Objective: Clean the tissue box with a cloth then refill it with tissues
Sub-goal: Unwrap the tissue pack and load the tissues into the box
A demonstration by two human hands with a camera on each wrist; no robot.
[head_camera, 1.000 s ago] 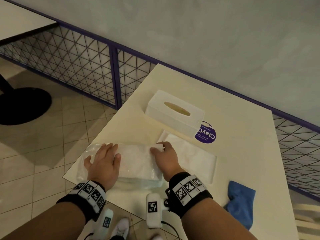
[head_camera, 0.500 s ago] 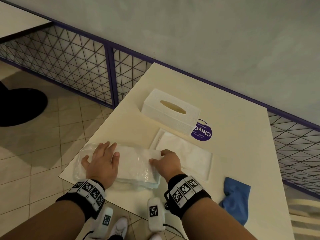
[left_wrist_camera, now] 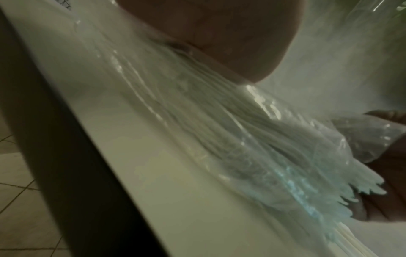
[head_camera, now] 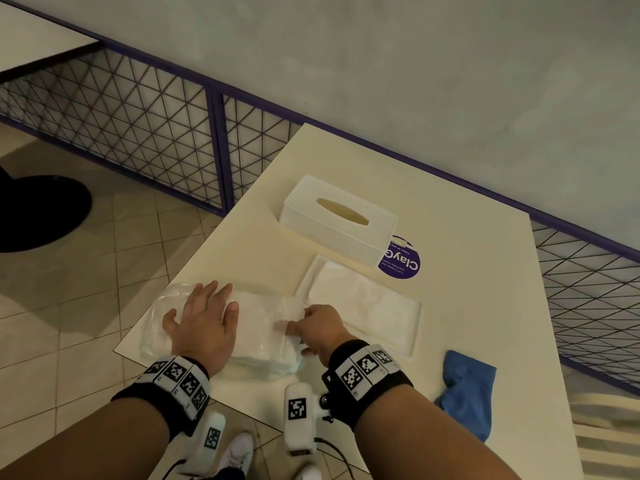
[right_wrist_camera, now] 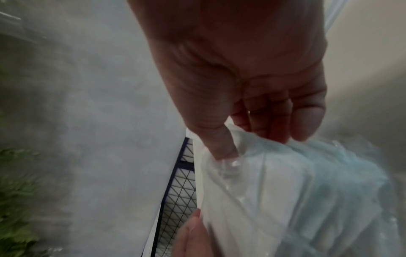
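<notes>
head view: left hand [head_camera: 204, 327] lies flat, fingers spread, on the tissue pack [head_camera: 263, 327] at the near-left corner of the table [head_camera: 467, 258]. right hand [head_camera: 320, 329] pinches the pack's plastic wrap at its right end. tissue box [head_camera: 337, 220] sits mid-table w/ bare tabletop behind it; its base tray [head_camera: 367, 306] is just beside the pack; blue cloth [head_camera: 467, 389] near the right edge.

left wrist: pack close to the table's near edge, palm on top.

right wrist: thumb + fingers [right_wrist_camera: 222, 144] pinch the wrap.

Glossy crinkled clear plastic wrap [head_camera: 277, 306] over soft white paper tissues [head_camera: 263, 341]; ribbed matt plastic tissue box [head_camera: 337, 221]
</notes>
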